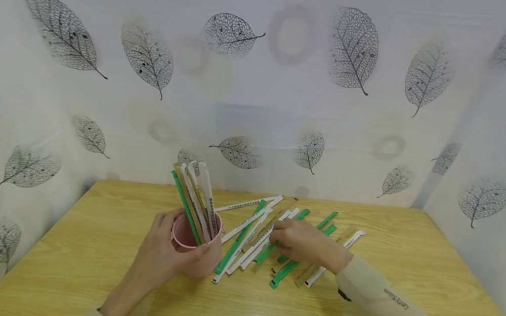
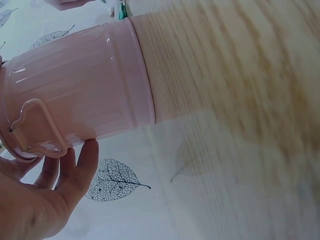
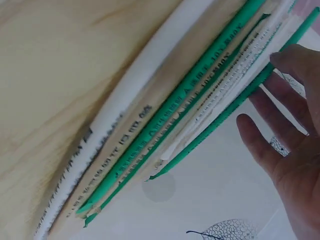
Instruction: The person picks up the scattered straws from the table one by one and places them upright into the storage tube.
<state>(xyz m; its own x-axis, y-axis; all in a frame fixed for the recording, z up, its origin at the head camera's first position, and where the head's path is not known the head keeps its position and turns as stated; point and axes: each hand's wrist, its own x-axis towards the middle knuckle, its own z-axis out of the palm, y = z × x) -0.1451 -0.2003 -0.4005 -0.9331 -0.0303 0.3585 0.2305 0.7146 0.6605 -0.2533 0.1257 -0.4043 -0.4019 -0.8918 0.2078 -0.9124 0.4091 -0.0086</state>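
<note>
My left hand (image 1: 166, 251) grips a pink metal bucket (image 1: 199, 262) by its side, fingers on the far wall and thumb at the near rim. In the left wrist view, fingertips press the bucket (image 2: 80, 85) beside its small handle loop (image 2: 37, 127). Several paper-wrapped straws (image 1: 195, 208), green, brown and white, lean upright inside it. To the right, my right hand (image 1: 300, 241) reaches down into loose wrapped straws. The right wrist view shows its thumb and fingers (image 3: 287, 95) pinching a green wrapped straw (image 3: 210, 132) at the edge of the pile.
Green, white and brown wrapped straws (image 1: 246, 231) lie slanted across the wooden table (image 1: 103, 245), some overlapping. More straws (image 1: 335, 257) lie under and beyond my right wrist. A leaf-patterned sheet (image 1: 260, 87) rises behind the table and along both sides.
</note>
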